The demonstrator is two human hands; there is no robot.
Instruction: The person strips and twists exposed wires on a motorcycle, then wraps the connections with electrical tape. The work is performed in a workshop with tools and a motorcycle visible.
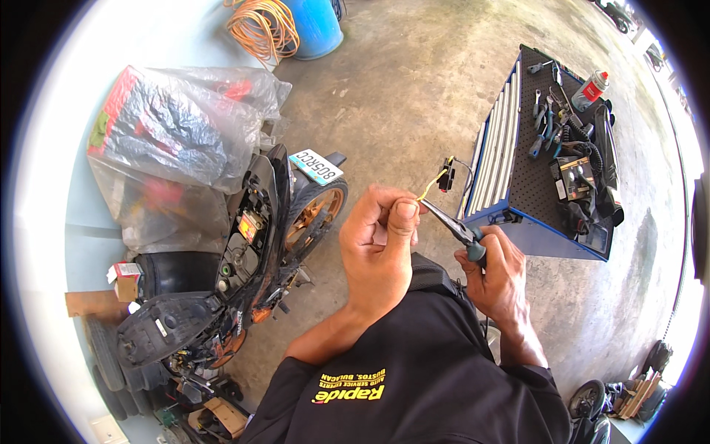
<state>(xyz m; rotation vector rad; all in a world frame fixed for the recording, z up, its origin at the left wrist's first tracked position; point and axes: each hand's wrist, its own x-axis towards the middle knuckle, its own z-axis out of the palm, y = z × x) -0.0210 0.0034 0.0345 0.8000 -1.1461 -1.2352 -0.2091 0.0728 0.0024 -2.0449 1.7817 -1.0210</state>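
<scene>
In front of my chest, my left hand (pixel 384 240) pinches a thin yellow wire (pixel 431 186) between thumb and fingers. The wire runs up to a small black connector (pixel 447 176) that hangs beyond my fingertips. My right hand (pixel 497 274) is wrapped round the dark green handles of long-nose pliers (pixel 452 223). The pliers' tips point up and left, close by my left fingertips. Whether the jaws grip the wire end cannot be made out, since the left fingers hide part of it.
To the right stands a blue tool cabinet (pixel 510 159) with pliers, wrenches, a spray can (pixel 591 90) and small boxes on its black top. On the left is a motorcycle (pixel 251 244) with its seat raised. Behind it are plastic-wrapped goods (pixel 185 140), a blue drum (pixel 314 29) and an orange hose (pixel 262 29).
</scene>
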